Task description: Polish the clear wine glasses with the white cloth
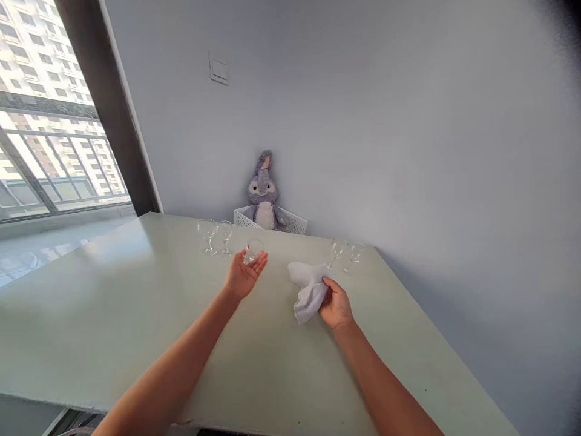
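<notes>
My left hand is turned palm up, its fingers stretched out and its thumb apart. A clear stemmed glass is just beyond the palm, between thumb and fingers; whether they touch it I cannot tell. The lower part of this glass is partly hidden by the hand. In my right hand is a pale grey cloth, pinched at its right side and hanging in loose folds above the table.
Two stemmed glasses stand to the left and two more glasses at the right, beyond the cloth. The pale table meets the wall. Behind its far edge, a plush rabbit sits in a white basket.
</notes>
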Motion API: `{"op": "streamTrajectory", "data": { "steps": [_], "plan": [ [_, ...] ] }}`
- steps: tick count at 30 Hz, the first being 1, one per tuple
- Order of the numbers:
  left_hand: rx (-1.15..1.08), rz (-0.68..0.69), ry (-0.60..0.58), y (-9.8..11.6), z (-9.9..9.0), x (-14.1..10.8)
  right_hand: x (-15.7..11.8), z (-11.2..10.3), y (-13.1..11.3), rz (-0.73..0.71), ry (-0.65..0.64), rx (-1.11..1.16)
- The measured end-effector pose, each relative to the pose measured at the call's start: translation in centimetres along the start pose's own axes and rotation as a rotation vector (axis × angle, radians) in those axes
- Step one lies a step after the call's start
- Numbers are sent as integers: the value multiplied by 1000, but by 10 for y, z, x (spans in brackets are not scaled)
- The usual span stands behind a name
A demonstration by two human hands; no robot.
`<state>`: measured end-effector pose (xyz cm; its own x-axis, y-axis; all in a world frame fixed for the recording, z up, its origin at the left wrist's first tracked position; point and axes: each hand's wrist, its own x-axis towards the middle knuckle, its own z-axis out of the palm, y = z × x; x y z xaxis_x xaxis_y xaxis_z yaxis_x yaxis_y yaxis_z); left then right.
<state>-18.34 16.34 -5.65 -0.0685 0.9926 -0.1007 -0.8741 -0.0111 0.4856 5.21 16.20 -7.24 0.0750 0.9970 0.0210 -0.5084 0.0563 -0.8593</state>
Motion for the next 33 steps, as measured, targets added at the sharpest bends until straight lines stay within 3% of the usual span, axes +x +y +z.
{"op": "streamTrajectory", "data": {
  "steps": [3, 6, 10, 13, 15, 18, 24, 26, 29, 31, 33],
  "plan": [
    [107, -35, -90, -21, -6, -12, -4, -5, -9, 45, 46, 152],
    [198, -10, -177, -29, -10, -22, -13, -5, -27, -100, 25, 94],
    [243, 63, -246, -31, -3, -29, -35, 15, -38, -456, -83, -371],
    [255, 104, -292, -30, 5, -34, -49, 45, -30, -572, -385, -723],
    [287, 110, -291, -28, 8, -36, -52, 64, -22, -524, -585, -832],
    [355, 120, -268, -24, 9, -38, -48, 77, -13, -407, -688, -829],
    [685, 23, -390, -26, 3, -37, -28, 55, 7, 14, -727, -666],
    [822, 10, -459, -27, 2, -38, -25, 43, 13, 166, -691, -478],
    [937, 107, -546, -27, 4, -40, -25, 29, 17, 364, -577, -167],
    [954, 170, -545, -28, 6, -41, -29, 26, 19, 400, -545, -125],
    [947, 142, -463, -31, 7, -40, -35, 25, 22, 309, -578, -271]
  ]
}}
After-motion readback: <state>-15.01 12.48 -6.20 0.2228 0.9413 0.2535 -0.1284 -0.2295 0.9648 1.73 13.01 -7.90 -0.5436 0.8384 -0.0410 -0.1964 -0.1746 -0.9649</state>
